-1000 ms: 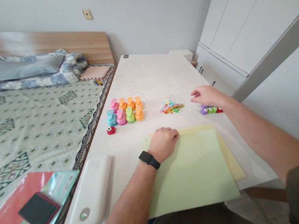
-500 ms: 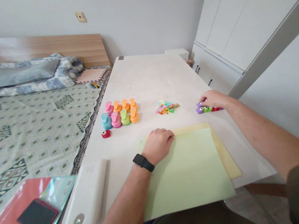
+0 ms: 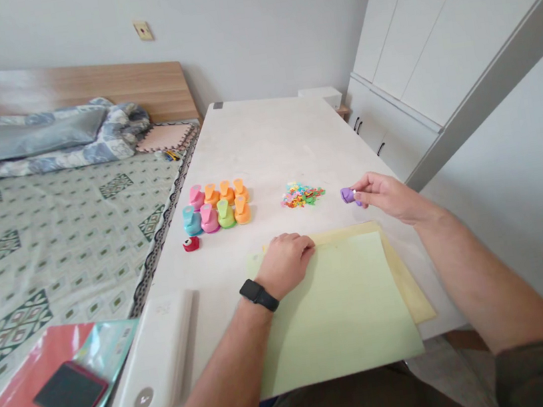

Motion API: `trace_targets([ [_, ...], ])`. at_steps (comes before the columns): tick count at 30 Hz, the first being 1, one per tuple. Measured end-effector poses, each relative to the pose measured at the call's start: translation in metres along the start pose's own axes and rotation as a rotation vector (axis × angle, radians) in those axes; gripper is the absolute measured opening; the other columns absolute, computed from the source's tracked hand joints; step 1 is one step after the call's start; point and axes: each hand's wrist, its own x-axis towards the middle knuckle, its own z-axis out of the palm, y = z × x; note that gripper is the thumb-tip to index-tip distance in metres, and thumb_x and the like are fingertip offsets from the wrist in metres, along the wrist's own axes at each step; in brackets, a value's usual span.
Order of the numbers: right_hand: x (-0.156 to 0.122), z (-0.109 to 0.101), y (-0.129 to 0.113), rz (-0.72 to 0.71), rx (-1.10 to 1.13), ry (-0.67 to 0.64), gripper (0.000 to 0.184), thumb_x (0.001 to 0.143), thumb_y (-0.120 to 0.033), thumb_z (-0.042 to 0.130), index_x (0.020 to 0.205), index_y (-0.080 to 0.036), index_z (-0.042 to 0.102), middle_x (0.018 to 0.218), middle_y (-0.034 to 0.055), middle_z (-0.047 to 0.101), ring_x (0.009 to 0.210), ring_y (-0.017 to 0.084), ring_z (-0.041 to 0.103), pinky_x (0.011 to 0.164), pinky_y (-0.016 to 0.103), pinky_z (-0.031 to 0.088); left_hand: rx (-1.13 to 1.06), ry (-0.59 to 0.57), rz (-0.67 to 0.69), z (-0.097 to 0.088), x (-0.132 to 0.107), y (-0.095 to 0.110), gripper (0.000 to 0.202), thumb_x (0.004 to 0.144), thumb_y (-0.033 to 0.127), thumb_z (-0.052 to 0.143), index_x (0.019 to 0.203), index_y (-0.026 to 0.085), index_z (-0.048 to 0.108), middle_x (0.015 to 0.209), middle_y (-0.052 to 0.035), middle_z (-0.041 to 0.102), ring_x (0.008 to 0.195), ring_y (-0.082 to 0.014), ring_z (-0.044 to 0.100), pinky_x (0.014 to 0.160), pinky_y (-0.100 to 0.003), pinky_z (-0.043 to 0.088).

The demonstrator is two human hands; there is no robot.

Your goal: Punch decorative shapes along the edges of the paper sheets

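My right hand (image 3: 382, 196) pinches a small purple craft punch (image 3: 347, 195) between thumb and fingers, over the right side of the table. Another bit of purple shows just under the fingertips, and my hand hides whatever lies behind it. With fingers curled in, my left hand (image 3: 290, 260) rests on the far edge of a pale green sheet of paper (image 3: 347, 307). A yellow sheet (image 3: 412, 288) peeks out beneath the green one. Beyond the paper lies a heap of colourful paper cutouts (image 3: 303, 195).
Two rows of larger craft punches (image 3: 210, 219) stand left of the cutouts, with a small red punch (image 3: 191, 244) in front. A long white device (image 3: 159, 361) lies at the table's left edge. A phone (image 3: 71, 395) rests on plastic packets on the bed.
My right hand has lifted the purple punch from the small punches at the right and turned it, shifting slightly left. My left hand stays on the paper.
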Motion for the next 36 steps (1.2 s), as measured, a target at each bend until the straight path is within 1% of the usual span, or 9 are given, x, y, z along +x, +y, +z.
trace_targets([
  [4,-0.017,0.017,0.004,0.001,0.101,-0.080,0.032,0.082,-0.040,0.078,0.100,-0.020,0.062,0.109,0.0089,0.073,0.097,0.020,0.067,0.089,0.039,0.052,0.007,-0.001,0.009,0.001,0.001,0.000,0.022,0.099,0.026,0.050,0.096,0.020,0.071,0.090,-0.0061,0.072,0.086,-0.0205,0.065,0.083,-0.035,0.047],
  [6,-0.020,0.020,0.009,0.016,0.132,-0.123,0.037,0.079,-0.037,0.081,0.105,-0.020,0.063,0.111,0.0090,0.072,0.100,0.021,0.067,0.092,0.041,0.052,0.015,-0.003,0.013,0.001,0.001,0.000,0.023,0.099,0.027,0.050,0.095,0.020,0.071,0.090,-0.0060,0.072,0.086,-0.0205,0.065,0.082,-0.035,0.047],
  [10,-0.021,0.018,0.018,-0.001,0.068,-0.237,0.054,0.073,-0.034,0.084,0.121,-0.019,0.065,0.113,0.0098,0.070,0.099,0.022,0.066,0.091,0.041,0.053,0.026,0.009,0.020,0.002,0.003,0.000,0.023,0.099,0.027,0.050,0.095,0.020,0.071,0.090,-0.0063,0.071,0.085,-0.0205,0.064,0.082,-0.035,0.047],
  [13,-0.020,0.016,0.021,-0.012,0.023,-0.316,0.054,0.073,-0.036,0.083,0.122,-0.018,0.067,0.112,0.0100,0.071,0.097,0.022,0.066,0.088,0.039,0.054,0.030,0.018,0.023,0.003,0.005,0.000,0.023,0.099,0.028,0.050,0.095,0.019,0.071,0.089,-0.0067,0.071,0.085,-0.0203,0.064,0.081,-0.034,0.047],
  [20,-0.018,0.013,0.025,-0.029,-0.045,-0.345,0.049,0.076,-0.034,0.080,0.120,-0.018,0.067,0.104,0.0077,0.071,0.089,0.018,0.065,0.078,0.032,0.053,0.018,0.019,0.004,0.003,0.010,0.000,0.023,0.099,0.028,0.049,0.094,0.019,0.070,0.089,-0.0069,0.070,0.085,-0.0198,0.063,0.082,-0.033,0.047],
  [27,-0.019,0.013,0.027,-0.011,-0.096,-0.358,0.043,0.077,-0.033,0.078,0.117,-0.021,0.068,0.102,0.0056,0.072,0.091,0.019,0.066,0.082,0.032,0.053,0.019,0.022,0.000,0.002,0.008,0.001,0.022,0.098,0.027,0.050,0.093,0.019,0.070,0.088,-0.0070,0.070,0.085,-0.0203,0.064,0.082,-0.034,0.047],
  [31,-0.019,0.014,0.031,0.009,-0.112,-0.358,0.044,0.076,-0.032,0.078,0.117,-0.020,0.068,0.100,0.0052,0.072,0.087,0.019,0.066,0.079,0.032,0.053,0.014,0.031,0.001,0.002,0.008,0.000,0.023,0.099,0.027,0.049,0.093,0.019,0.070,0.088,-0.0069,0.070,0.085,-0.0201,0.063,0.082,-0.034,0.047],
  [36,-0.021,0.014,0.033,0.036,-0.075,-0.406,0.043,0.077,-0.034,0.078,0.116,-0.019,0.068,0.097,0.0050,0.072,0.084,0.018,0.066,0.079,0.032,0.052,0.006,0.033,0.001,0.004,0.007,-0.001,0.022,0.099,0.028,0.050,0.094,0.019,0.069,0.089,-0.0070,0.070,0.085,-0.0198,0.063,0.082,-0.034,0.048],
])
